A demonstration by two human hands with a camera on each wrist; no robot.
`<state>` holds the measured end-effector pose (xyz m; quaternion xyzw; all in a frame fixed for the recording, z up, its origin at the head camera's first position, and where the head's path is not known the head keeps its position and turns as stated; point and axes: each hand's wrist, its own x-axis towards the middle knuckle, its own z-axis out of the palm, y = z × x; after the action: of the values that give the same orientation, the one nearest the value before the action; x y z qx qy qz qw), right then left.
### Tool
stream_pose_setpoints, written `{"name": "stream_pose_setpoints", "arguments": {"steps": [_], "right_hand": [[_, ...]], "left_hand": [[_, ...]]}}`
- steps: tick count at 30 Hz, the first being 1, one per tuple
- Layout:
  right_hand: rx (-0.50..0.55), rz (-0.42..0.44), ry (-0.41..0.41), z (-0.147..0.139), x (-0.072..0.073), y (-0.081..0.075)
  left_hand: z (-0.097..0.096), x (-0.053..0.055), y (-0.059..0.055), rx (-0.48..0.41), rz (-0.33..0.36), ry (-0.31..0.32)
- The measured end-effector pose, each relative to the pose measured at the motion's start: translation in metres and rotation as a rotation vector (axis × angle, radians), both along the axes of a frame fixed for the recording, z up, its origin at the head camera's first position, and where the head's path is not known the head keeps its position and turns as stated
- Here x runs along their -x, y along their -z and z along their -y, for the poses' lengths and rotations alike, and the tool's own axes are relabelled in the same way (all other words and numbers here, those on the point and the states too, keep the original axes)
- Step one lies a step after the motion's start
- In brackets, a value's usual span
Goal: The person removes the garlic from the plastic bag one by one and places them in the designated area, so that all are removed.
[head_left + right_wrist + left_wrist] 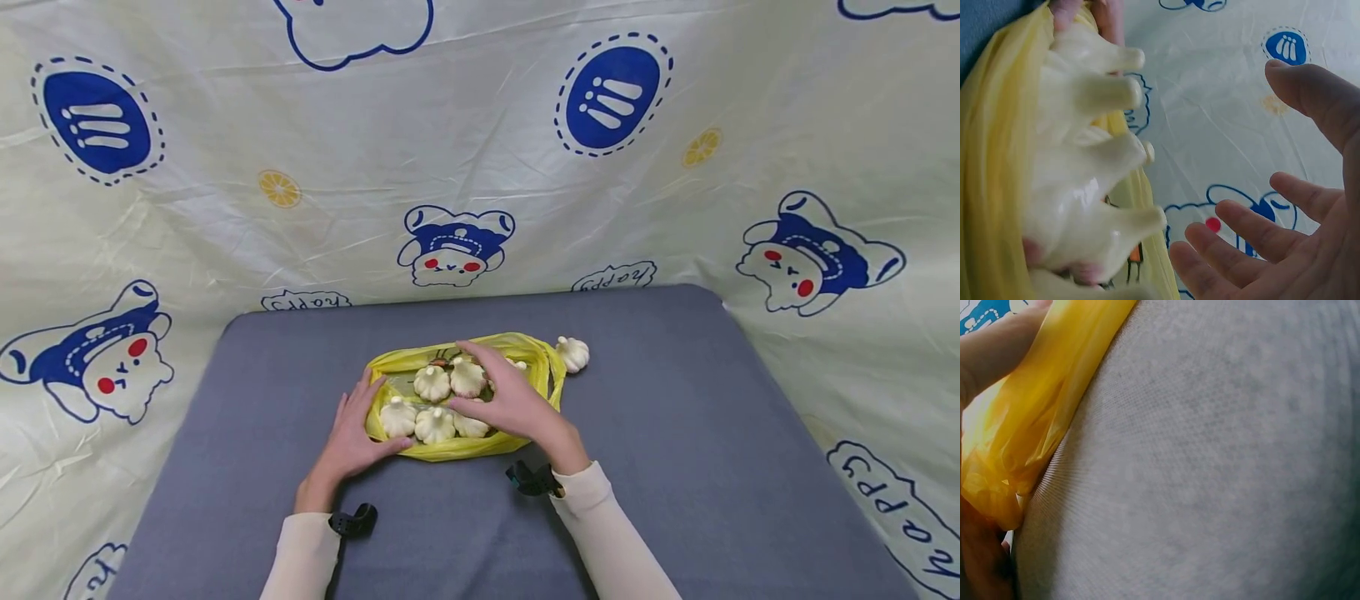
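Five or more garlic bulbs (432, 384) occupy one bag (461, 451), one bulb (573, 355) outside.

I see a blue-grey worktop (697, 492) with rounded far corners; the left wrist view shows its surface as finely textured. Behind it and along both sides I see a pale, creased sheet (480, 108). Printed on the sheet are two dark blue ovals (97, 122), each ringed with dashes, and two small orange slices (279, 189), one near each oval. Lower down, I make out a red-cheeked cartoon bear (453, 246), upside down at the centre, with a tilted bear to each side. Outlined "happy" lettering (896, 508) runs sideways at lower right.
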<state>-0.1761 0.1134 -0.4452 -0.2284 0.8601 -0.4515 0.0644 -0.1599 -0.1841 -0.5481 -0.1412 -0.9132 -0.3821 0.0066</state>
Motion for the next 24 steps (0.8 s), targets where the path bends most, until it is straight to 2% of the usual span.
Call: {"name": "stream_pose_setpoints", "arguments": {"steps": [15,20,24], "right_hand": [[-0.077,0.057,-0.151,0.038,0.010,0.009],[-0.114,0.046,-0.190,0.047,0.014,0.012],[-0.104,0.050,-0.244,0.056,0.020,0.013]], "left_hand": [[0.000,0.000,-0.001,0.026,0.018,0.008],[0.000,0.000,-0.001,0.027,0.021,0.012],[0.000,0.000,-0.002,0.024,0.020,0.010]]}}
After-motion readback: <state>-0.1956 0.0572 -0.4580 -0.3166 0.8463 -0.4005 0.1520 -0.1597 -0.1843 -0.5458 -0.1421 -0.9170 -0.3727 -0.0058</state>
